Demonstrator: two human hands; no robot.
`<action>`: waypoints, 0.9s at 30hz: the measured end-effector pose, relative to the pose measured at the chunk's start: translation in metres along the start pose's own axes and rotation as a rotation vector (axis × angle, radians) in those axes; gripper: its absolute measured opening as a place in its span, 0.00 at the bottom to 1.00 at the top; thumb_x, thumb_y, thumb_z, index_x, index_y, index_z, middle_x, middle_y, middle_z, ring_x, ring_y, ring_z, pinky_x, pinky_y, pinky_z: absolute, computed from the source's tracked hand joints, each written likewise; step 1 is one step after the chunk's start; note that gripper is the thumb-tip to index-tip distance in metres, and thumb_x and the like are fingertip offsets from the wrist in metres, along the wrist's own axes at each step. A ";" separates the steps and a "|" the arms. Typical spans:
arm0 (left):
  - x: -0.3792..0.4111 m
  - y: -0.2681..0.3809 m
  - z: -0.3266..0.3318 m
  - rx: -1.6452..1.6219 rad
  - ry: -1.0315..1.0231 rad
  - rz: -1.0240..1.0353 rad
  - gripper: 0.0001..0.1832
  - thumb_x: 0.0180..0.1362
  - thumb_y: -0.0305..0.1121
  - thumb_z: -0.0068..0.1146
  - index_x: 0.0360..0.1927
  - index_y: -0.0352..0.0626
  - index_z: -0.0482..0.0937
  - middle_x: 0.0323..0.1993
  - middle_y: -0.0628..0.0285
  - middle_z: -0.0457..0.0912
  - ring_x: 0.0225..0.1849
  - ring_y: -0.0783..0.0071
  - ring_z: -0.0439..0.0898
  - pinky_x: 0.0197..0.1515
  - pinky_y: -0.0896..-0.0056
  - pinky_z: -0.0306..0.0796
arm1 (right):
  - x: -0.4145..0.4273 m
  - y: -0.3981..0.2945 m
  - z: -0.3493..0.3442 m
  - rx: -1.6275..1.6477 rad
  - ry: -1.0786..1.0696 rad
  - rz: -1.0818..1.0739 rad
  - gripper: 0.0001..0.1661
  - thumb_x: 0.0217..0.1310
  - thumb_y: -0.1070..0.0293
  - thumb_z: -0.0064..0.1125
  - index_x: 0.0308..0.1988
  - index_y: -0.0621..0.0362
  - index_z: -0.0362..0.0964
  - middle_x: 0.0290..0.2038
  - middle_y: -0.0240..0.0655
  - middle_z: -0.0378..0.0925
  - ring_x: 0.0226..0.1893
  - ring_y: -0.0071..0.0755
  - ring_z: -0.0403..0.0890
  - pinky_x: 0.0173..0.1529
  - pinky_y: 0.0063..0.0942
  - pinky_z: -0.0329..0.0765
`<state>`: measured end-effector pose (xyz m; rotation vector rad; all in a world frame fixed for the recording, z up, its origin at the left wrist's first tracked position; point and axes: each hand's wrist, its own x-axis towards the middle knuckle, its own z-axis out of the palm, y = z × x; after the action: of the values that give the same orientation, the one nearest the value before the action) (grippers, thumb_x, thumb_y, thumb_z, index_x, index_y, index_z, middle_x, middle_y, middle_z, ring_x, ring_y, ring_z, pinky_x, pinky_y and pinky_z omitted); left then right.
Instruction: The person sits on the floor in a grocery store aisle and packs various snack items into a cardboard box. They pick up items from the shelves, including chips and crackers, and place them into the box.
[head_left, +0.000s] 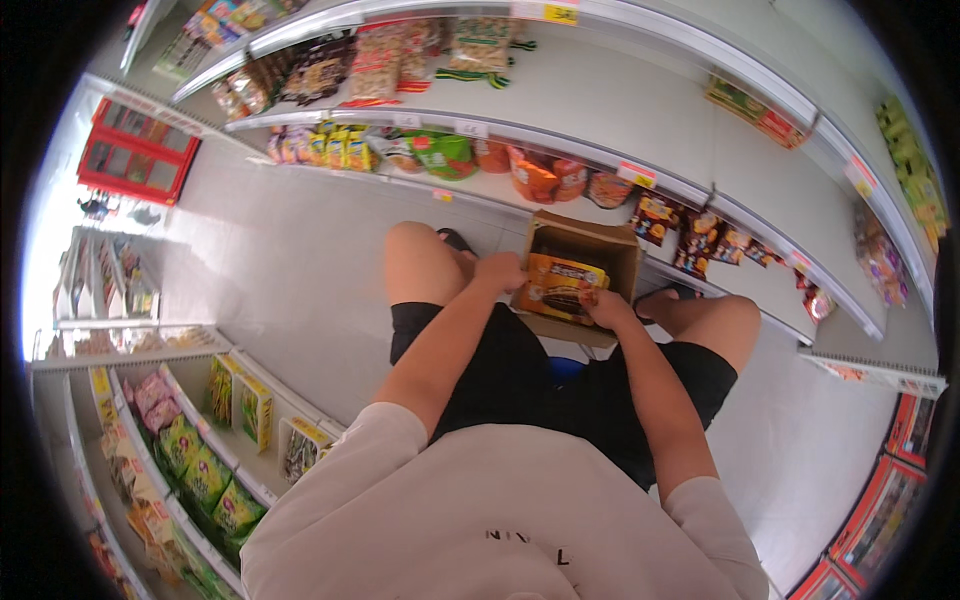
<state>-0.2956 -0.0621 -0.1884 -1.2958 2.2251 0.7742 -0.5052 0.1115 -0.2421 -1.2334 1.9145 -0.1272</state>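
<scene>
A yellow and brown snack packet (564, 291) is held between my two hands over an open cardboard box (621, 262). My left hand (501, 271) grips the packet's left edge, beside the box's left wall. My right hand (606, 306) has hold of the packet's right side. The box stands on the floor between my feet, against the lowest shelf; the packet covers part of its inside, so I cannot tell what else it holds.
Ahead, the bottom shelf (480, 193) carries orange bags (546, 176), a green bag (444, 155) and brown packets (699, 234). Above it lie red-edged bags (376, 64). Green bags (204, 476) fill a shelf behind me on the left. Red-framed cabinets (877, 517) stand at the right.
</scene>
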 end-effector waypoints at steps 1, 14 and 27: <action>-0.002 0.005 -0.002 -0.014 -0.010 -0.007 0.16 0.52 0.42 0.56 0.27 0.40 0.85 0.28 0.55 0.87 0.37 0.55 0.86 0.42 0.55 0.77 | -0.001 0.001 -0.002 -0.014 -0.017 0.007 0.27 0.66 0.48 0.55 0.52 0.58 0.76 0.47 0.52 0.81 0.50 0.56 0.81 0.53 0.45 0.77; -0.010 0.012 -0.017 -0.035 -0.061 -0.002 0.18 0.56 0.47 0.56 0.27 0.42 0.86 0.21 0.61 0.85 0.32 0.63 0.86 0.39 0.59 0.77 | 0.004 0.011 -0.002 -0.045 -0.057 0.007 0.28 0.67 0.48 0.50 0.52 0.61 0.75 0.46 0.55 0.81 0.48 0.58 0.81 0.53 0.47 0.77; -0.003 0.002 -0.002 -0.033 0.000 0.005 0.23 0.55 0.53 0.56 0.30 0.41 0.86 0.28 0.58 0.87 0.36 0.60 0.86 0.42 0.58 0.78 | -0.001 0.001 -0.005 -0.099 -0.043 0.063 0.31 0.63 0.50 0.57 0.56 0.63 0.72 0.50 0.55 0.79 0.52 0.58 0.79 0.57 0.45 0.75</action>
<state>-0.2966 -0.0609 -0.1842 -1.3066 2.2252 0.8152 -0.5091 0.1111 -0.2388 -1.2297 1.9402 0.0274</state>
